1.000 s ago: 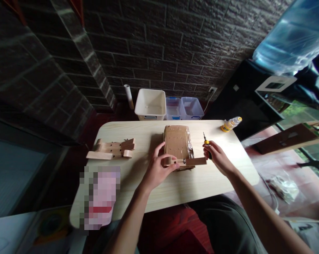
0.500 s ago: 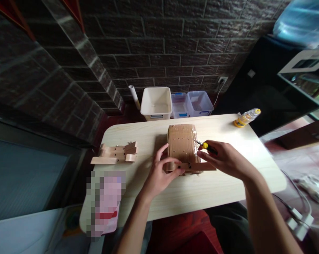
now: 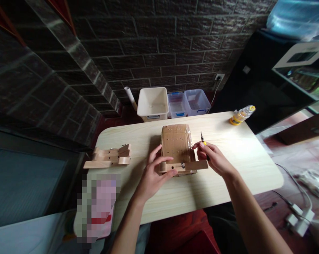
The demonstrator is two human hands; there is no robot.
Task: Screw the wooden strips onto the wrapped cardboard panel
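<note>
A cardboard block (image 3: 175, 141), wrapped in clear tape with rows of small holes on top, lies on the table. Across its near end rests a wooden piece (image 3: 195, 165) with a rounded left end and dark holes or screws. My left hand (image 3: 152, 174) grips that rounded end between thumb and fingers. Beyond the block's right edge, my right hand (image 3: 212, 155) is closed around a screwdriver (image 3: 204, 143) with a yellow and black handle, its tip pointing up and away. The right fingertips are near the block's side; whether they touch it I cannot tell.
Several wooden pieces joined together (image 3: 110, 157) lie at the table's left. A pixelated pink object (image 3: 103, 201) is on the near left corner. At the far right stands a clear bottle with yellow ends (image 3: 241, 115). Behind the table are a cream bin (image 3: 152, 102) and clear plastic boxes (image 3: 198, 102).
My right hand has turned the screwdriver from pointing left over the block to pointing upward, and has moved closer to the block's right side. My left hand keeps its hold. The view has shifted slightly.
</note>
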